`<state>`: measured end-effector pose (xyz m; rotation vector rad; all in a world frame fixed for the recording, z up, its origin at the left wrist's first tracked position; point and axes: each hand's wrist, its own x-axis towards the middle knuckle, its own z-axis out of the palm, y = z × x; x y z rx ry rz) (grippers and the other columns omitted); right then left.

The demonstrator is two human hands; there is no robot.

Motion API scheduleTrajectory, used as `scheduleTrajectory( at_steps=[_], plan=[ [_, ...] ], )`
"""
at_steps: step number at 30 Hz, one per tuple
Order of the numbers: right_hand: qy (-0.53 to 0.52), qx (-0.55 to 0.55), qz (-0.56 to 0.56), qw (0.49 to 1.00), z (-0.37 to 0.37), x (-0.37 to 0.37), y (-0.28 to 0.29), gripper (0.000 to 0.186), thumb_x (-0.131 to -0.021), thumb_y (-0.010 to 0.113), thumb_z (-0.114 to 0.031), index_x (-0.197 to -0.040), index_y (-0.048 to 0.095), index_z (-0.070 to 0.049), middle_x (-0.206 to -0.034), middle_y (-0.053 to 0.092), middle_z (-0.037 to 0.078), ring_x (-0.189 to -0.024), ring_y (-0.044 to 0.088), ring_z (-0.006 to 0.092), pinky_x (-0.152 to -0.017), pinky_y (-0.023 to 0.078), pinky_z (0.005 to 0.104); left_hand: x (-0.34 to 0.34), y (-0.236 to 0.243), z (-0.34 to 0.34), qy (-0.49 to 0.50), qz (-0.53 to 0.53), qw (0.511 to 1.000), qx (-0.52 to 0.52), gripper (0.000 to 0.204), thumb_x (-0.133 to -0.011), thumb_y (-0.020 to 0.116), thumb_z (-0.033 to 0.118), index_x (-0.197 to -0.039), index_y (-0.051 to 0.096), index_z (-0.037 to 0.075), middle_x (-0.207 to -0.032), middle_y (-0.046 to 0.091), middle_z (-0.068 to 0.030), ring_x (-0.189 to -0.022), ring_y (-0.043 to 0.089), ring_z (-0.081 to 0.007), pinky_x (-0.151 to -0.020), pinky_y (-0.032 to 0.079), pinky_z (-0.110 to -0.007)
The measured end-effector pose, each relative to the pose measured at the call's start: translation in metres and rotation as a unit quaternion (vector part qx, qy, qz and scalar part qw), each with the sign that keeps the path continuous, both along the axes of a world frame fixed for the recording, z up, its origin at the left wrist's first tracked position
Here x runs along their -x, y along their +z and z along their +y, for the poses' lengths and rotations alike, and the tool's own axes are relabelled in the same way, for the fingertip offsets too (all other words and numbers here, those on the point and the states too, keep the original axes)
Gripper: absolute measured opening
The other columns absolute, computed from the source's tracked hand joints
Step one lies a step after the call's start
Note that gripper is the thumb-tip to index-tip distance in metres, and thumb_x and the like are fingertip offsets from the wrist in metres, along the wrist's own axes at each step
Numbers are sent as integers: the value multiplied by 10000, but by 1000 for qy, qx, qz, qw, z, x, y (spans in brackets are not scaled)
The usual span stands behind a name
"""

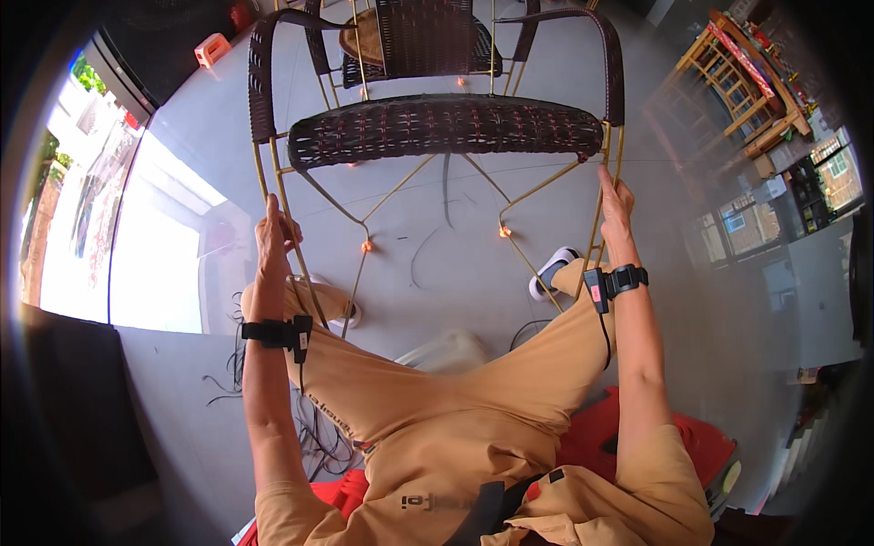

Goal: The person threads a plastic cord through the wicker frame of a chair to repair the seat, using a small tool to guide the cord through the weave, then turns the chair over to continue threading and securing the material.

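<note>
A chair with a dark brown woven seat (446, 127) and gold metal legs is tipped in front of me, its legs pointing toward my lap. My left hand (275, 235) is closed around the leg tubes on its left side. On the opposite side, my right hand (616, 200) grips the leg tubes just below the seat's corner. Thin gold braces (396, 189) run under the seat, and orange ties (366, 247) mark their joints. Woven armrests (612, 68) curve up at both sides. The fingers of both hands are partly hidden behind the tubes.
Beyond it is a second woven chair (423, 41). Loose dark strips (319, 437) lie on the grey floor, some beside my left leg. A red seat (696, 441) is under me. Wooden furniture (742, 82) stands far right, a pink stool (212, 50) far left.
</note>
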<state>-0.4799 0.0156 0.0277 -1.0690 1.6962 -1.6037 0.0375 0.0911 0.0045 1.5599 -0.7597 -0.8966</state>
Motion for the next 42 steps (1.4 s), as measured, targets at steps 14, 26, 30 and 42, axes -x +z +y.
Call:
scheduleTrajectory(
  at_steps=[14, 26, 30, 42],
  plan=[
    [-13, -12, 51, 999, -11, 1, -15, 450, -772, 660, -458, -691, 505, -44, -658, 416, -7, -627, 367, 109, -570, 344, 283, -21, -8, 3, -117, -19, 991, 69, 596, -844, 391, 637, -691, 560, 86, -621, 542, -31, -618, 515, -89, -558, 367, -217],
    [-145, 224, 411, 872, 35, -49, 36, 313, -828, 626, -247, -1004, 557, 2, -884, 536, 95, -784, 490, 174, -729, 423, 316, 139, 50, 40, -163, 15, 975, 150, 240, -861, 558, 119, -1066, 586, -3, -825, 629, -99, -657, 585, -126, -609, 459, -240],
    [95, 295, 371, 875, 55, -113, 67, 57, -798, 598, -14, -843, 632, -25, -884, 554, 39, -666, 512, 119, -577, 424, 223, 181, 26, -11, -228, 54, 966, 109, 365, -864, 580, 199, -1162, 525, -5, -904, 606, -40, -722, 538, -79, -613, 421, -216],
    [456, 233, 581, 632, 61, -179, 81, 223, -661, 572, 28, -881, 564, -8, -921, 545, 66, -789, 541, 234, -635, 510, 307, 212, 38, 43, -203, -81, 967, 133, 120, -812, 538, 54, -863, 636, 6, -683, 613, -104, -609, 530, -193, -573, 428, -299]
  ],
)
